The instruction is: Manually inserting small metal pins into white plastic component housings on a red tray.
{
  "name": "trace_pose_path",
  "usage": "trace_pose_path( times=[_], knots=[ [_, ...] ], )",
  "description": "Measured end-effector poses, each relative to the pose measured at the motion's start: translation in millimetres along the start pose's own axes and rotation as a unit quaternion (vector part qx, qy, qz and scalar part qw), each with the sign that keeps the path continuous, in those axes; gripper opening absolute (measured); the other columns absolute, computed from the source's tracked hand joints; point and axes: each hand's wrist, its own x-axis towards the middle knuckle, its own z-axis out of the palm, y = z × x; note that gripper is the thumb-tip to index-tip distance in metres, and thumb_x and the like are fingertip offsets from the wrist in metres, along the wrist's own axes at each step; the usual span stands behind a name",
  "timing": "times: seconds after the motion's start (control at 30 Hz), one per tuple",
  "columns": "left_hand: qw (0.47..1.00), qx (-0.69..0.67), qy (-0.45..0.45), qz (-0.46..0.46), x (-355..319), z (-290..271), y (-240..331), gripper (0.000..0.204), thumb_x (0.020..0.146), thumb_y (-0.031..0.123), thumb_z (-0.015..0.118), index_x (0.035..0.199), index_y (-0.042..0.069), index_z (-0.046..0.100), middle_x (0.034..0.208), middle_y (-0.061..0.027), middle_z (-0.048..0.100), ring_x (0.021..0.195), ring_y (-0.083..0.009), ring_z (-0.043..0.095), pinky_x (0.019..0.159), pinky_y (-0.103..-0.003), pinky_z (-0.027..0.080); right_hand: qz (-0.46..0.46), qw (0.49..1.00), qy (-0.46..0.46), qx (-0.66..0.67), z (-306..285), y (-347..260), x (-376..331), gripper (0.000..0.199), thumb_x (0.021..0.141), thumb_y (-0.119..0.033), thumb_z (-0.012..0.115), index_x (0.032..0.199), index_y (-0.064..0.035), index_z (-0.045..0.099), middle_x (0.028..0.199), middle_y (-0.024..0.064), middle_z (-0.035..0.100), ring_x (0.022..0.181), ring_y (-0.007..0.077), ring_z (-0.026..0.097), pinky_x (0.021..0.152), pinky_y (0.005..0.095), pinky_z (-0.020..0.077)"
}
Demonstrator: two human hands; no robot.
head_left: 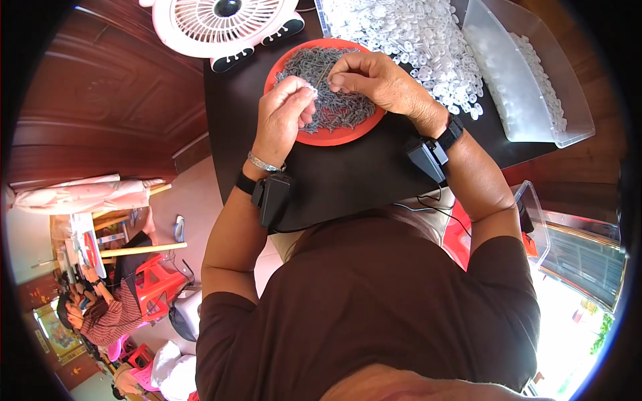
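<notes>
Both my hands are raised over a round red tray [348,137] heaped with small grey screw-like pieces [338,119]. My left hand [284,110] is closed in a pinch, and a bit of a small white plastic piece [312,88] shows at its fingertips. Just to its right, my right hand [378,81] has thumb and forefinger pressed together. A thin brownish sliver [323,75] shows near those fingertips; its kind is too small to make out. The two hands are close but apart.
White oval plastic pieces with holes [428,47] are piled at the back right, some spilling onto the black table [341,180]. A clear plastic bin [515,107] lies beside them. A pink-and-white fan [227,30] stands at the back left. Another person [110,311] sits farther left.
</notes>
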Motion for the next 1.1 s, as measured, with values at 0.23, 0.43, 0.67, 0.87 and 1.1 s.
trace_pose_path(
  times=[0.23, 0.43, 0.67, 0.87, 1.1],
  knots=[
    [1.000, 0.004, -0.014, 0.008, -6, 7, 4, 0.018, 0.092, 0.019, 0.049, 0.085, 0.003, 0.056, 0.068, 0.0000, 0.054, 0.059, -0.0061, 0.049, 0.053, -0.020, 0.037, -0.025, 0.998, -0.013, 0.057, 8, 0, 0, 0.009, 0.089, -0.006, 0.057, 0.094, 0.0006, 0.061, 0.088, 0.0023, 0.061, 0.085, 0.0088, 0.056, 0.082, 0.0241, 0.0448],
    [1.000, 0.002, -0.013, -0.003, -6, 7, 5, 0.017, 0.091, 0.018, 0.050, 0.082, 0.004, 0.056, 0.065, 0.0010, 0.052, 0.057, -0.0051, 0.046, 0.051, -0.019, 0.034, -0.041, 0.999, 0.021, 0.019, 11, -4, -2, 0.009, 0.090, -0.008, 0.058, 0.091, -0.0001, 0.062, 0.088, 0.0022, 0.061, 0.084, 0.0089, 0.056, 0.081, 0.0242, 0.0450],
    [0.999, 0.026, -0.025, 0.018, -7, 6, 3, 0.016, 0.089, 0.016, 0.051, 0.079, 0.004, 0.055, 0.063, 0.0014, 0.050, 0.054, -0.0050, 0.044, 0.048, -0.019, 0.032, -0.051, 0.998, 0.012, -0.019, 14, -7, -5, 0.010, 0.090, -0.008, 0.057, 0.093, 0.0004, 0.062, 0.087, 0.0020, 0.062, 0.083, 0.0087, 0.055, 0.078, 0.0239, 0.0451],
    [0.999, 0.031, -0.026, 0.024, -9, 6, 4, 0.016, 0.088, 0.014, 0.051, 0.078, 0.002, 0.055, 0.062, 0.0016, 0.047, 0.053, -0.0047, 0.041, 0.048, -0.020, 0.031, -0.041, 0.998, 0.014, -0.053, 14, -12, -7, 0.010, 0.090, -0.008, 0.057, 0.094, 0.0001, 0.062, 0.086, 0.0018, 0.063, 0.082, 0.0080, 0.056, 0.077, 0.0234, 0.0456],
    [0.998, 0.034, -0.032, 0.031, -8, 8, 4, 0.015, 0.088, 0.012, 0.050, 0.077, 0.002, 0.054, 0.061, 0.0014, 0.045, 0.054, -0.0052, 0.039, 0.050, -0.020, 0.031, -0.045, 0.995, 0.011, -0.087, 14, -8, -6, 0.009, 0.090, -0.008, 0.057, 0.092, 0.0003, 0.061, 0.084, 0.0012, 0.062, 0.078, 0.0080, 0.054, 0.073, 0.0240, 0.0455]
  ],
)
